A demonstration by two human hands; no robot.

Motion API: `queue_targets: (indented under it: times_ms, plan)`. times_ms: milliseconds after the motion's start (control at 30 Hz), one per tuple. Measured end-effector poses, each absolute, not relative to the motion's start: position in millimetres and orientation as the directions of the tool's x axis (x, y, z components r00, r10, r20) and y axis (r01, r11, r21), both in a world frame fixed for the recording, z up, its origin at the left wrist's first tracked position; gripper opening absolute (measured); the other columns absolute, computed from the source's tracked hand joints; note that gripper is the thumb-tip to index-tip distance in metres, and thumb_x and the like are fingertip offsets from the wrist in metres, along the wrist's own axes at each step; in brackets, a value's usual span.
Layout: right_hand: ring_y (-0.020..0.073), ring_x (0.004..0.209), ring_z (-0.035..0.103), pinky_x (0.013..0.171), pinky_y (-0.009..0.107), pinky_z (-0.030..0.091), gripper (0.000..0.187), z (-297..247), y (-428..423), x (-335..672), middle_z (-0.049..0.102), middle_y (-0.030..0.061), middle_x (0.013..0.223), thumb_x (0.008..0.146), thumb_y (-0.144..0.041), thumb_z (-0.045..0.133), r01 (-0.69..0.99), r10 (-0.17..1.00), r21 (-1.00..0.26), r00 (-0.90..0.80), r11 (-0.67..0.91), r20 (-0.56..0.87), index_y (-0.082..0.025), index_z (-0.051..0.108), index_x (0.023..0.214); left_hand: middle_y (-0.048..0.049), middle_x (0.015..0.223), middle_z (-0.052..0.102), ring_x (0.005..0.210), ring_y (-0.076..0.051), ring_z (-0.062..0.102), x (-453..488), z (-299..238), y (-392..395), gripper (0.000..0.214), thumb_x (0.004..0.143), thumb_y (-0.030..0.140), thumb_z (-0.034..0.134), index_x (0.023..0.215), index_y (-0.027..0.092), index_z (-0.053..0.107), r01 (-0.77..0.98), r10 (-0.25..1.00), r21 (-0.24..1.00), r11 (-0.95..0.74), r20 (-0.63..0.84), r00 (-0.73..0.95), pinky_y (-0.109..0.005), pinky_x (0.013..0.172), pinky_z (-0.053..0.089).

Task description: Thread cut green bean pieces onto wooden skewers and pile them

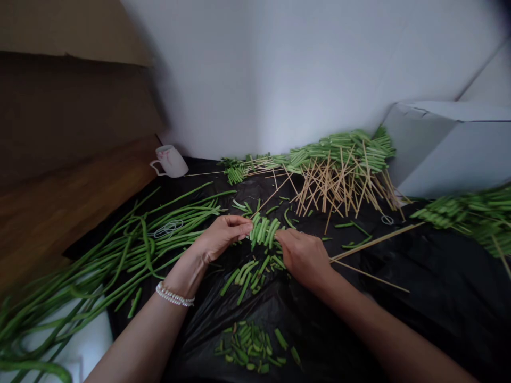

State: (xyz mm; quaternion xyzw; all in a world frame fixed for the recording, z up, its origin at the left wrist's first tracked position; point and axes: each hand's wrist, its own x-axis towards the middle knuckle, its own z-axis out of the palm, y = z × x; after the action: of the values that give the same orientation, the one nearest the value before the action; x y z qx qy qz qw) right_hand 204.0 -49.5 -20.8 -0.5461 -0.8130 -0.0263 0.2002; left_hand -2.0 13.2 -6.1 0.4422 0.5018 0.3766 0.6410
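Observation:
My left hand [221, 234] pinches the left end of a row of short green bean pieces [264, 230] threaded side by side on a skewer. At the row's right end, my right hand [302, 256] is closed around the skewer [375, 242], whose bare wooden end sticks out to the right. A pearl bracelet [174, 296] sits on my left wrist. Beneath the hands, loose cut bean pieces [249, 271] lie on black plastic sheeting [419, 276].
Long uncut green beans [131, 244] spread at the left. Finished bean skewers [339, 165] are heaped at the back, more [471, 213] at the right. Bean trimmings [251, 346] lie near me. A white mug [170, 161] is on its side; a white box [451, 149] stands right.

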Motion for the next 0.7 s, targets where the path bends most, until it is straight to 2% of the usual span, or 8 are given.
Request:
queue_targets:
  times_ms: [267,433,533,633,700]
  plan:
    - [0.0123,0.062,0.054,0.056,0.029,0.022,0.02,-23.0,-44.8,205.5,0.064,-0.0001,0.076,0.09,-0.016,0.043,0.919,0.873,-0.102,-0.321,0.381,0.367,-0.022,0.062,0.088,0.0013,0.068,0.062,0.058,-0.006,0.054,6.9,-9.7,10.0,0.026,0.059,0.029,0.084,0.075,0.015,0.071,-0.072,0.941,0.957,0.282,-0.261,0.216,-0.019,0.059,0.044]
    - [0.0134,0.067,0.056,0.057,0.028,0.024,0.023,-28.0,-39.4,210.4,0.064,0.0015,0.079,0.093,-0.02,0.041,0.928,0.837,-0.048,-0.31,0.369,0.451,-0.021,0.063,0.099,0.0029,0.067,0.062,0.056,-0.005,0.053,-3.9,-4.9,17.4,0.029,0.057,0.029,0.086,0.077,0.015,0.07,-0.186,0.979,0.962,0.199,-0.187,0.082,-0.018,0.059,0.044]
    - [0.0132,0.067,0.055,0.056,0.028,0.025,0.024,-29.9,-37.3,212.7,0.065,0.0019,0.08,0.093,-0.021,0.04,0.935,0.839,-0.046,-0.293,0.352,0.458,-0.021,0.064,0.1,0.0014,0.068,0.064,0.056,-0.006,0.054,-8.6,-1.7,20.6,0.031,0.059,0.037,0.084,0.078,0.015,0.07,-0.267,0.981,0.945,0.187,-0.192,0.008,-0.019,0.058,0.044]
    - [0.0127,0.065,0.055,0.056,0.028,0.025,0.026,-30.9,-37.4,212.9,0.064,0.0011,0.078,0.093,-0.021,0.04,0.939,0.827,-0.046,-0.278,0.342,0.488,-0.021,0.065,0.101,-0.001,0.072,0.066,0.062,-0.009,0.059,-3.4,-2.2,17.2,0.034,0.062,0.042,0.081,0.079,0.016,0.07,-0.274,0.978,0.938,0.21,-0.201,0.064,-0.021,0.061,0.047]
    - [0.0124,0.064,0.054,0.056,0.028,0.026,0.026,-31.1,-38.0,212.5,0.063,0.0006,0.076,0.094,-0.022,0.04,0.937,0.816,-0.045,-0.278,0.347,0.507,-0.022,0.065,0.102,-0.001,0.072,0.066,0.064,-0.009,0.059,2.3,-3.7,13.1,0.031,0.059,0.037,0.084,0.076,0.015,0.07,-0.232,0.967,0.943,0.239,-0.209,0.146,-0.021,0.064,0.048]
